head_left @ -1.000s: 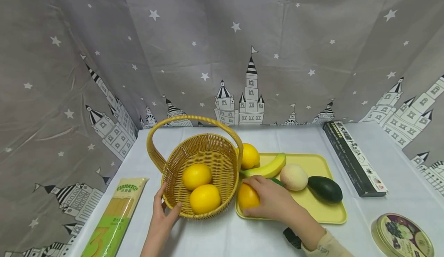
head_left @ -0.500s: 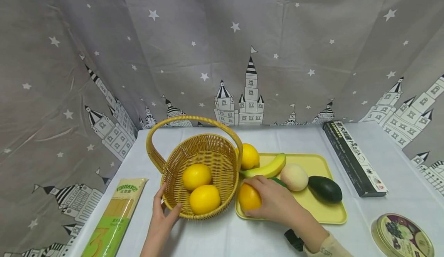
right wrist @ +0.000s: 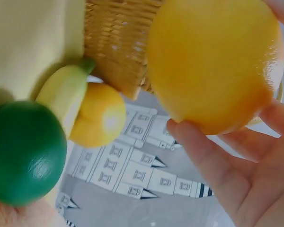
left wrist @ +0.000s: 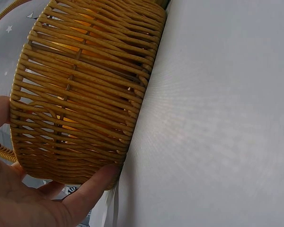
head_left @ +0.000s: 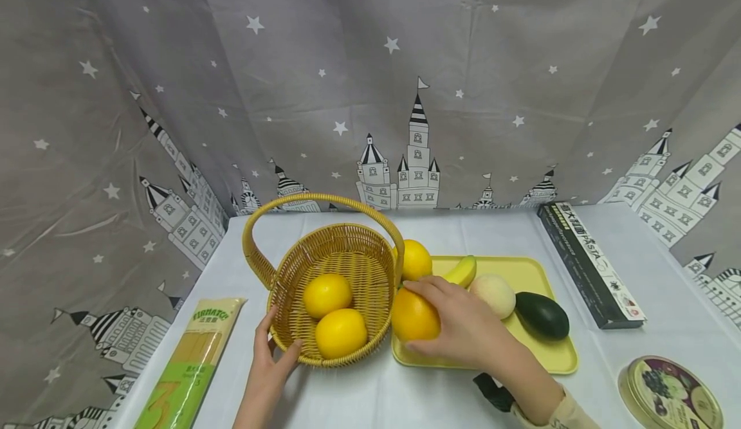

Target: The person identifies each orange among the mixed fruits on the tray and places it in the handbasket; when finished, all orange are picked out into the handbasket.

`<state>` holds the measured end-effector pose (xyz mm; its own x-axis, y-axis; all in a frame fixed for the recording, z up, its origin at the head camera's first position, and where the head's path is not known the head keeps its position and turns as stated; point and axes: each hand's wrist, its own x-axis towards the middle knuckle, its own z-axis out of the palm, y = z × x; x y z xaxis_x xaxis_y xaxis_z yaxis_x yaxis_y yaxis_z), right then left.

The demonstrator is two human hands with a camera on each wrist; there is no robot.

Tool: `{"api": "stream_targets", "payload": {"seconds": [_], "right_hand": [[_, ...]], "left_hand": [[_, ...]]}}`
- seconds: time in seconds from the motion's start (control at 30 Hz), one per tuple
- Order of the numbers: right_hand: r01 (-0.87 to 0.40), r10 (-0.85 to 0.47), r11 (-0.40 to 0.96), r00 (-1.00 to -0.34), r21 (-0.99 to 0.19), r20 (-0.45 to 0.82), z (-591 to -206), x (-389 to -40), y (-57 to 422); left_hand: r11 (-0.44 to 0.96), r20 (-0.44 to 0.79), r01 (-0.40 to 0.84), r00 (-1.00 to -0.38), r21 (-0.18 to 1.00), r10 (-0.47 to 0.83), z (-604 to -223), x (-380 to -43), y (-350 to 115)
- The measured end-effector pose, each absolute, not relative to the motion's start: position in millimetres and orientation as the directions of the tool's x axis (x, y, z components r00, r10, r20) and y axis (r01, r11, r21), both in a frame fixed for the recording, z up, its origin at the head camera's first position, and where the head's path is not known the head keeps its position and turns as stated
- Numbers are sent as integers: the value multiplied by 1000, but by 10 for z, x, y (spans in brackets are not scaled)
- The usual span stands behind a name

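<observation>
My left hand (head_left: 271, 368) grips the near left side of a wicker basket (head_left: 301, 262), its thumb at the rim. In the left wrist view the fingers (left wrist: 92, 189) reach along the basket's woven side. Two yellow lemons (head_left: 327, 295) lie inside. My right hand (head_left: 463, 326) holds an orange (head_left: 414, 315) between thumb and fingers, over the left part of a yellow tray (head_left: 535, 352), close by the basket's right side. In the right wrist view a round dark green fruit (right wrist: 26, 153) sits beside the banana (right wrist: 61, 94); my hand hides it in the head view.
On the tray are a pale peach (head_left: 493, 295) and a dark green avocado (head_left: 542, 315). Another yellow fruit (head_left: 417, 260) is behind the basket's right edge. A black pasta box (head_left: 590, 265) and a round tin (head_left: 671, 393) stand right; a spaghetti packet (head_left: 191, 365) lies left.
The orange has come up from the tray in my right hand, which now covers part of the banana and the green fruit. My left hand and the basket stay put.
</observation>
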<state>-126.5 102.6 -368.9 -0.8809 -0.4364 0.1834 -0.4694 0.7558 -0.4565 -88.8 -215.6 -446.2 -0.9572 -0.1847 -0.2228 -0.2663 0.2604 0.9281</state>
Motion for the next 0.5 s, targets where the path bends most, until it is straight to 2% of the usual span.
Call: {"api": "stream_targets", "payload": {"seconds": [0.17,0.33,0.5], "right_hand": [[-513,-442,694,-857,-505,265,-3668,-1291,939],[-507,-427,628,-859,-590,284,-3725,-1346,806],[-522,-429,623,-851,-583,304,-3742,-1415,618]], "left_hand": [[253,-226,-267,-957,930,-181,-4459,-890,-2158],[259,-224,-266,-957,928,-182,-4474,-890,-2156],[275,-212,-259,-959,926,-190,-4462,-881,-2157]]}}
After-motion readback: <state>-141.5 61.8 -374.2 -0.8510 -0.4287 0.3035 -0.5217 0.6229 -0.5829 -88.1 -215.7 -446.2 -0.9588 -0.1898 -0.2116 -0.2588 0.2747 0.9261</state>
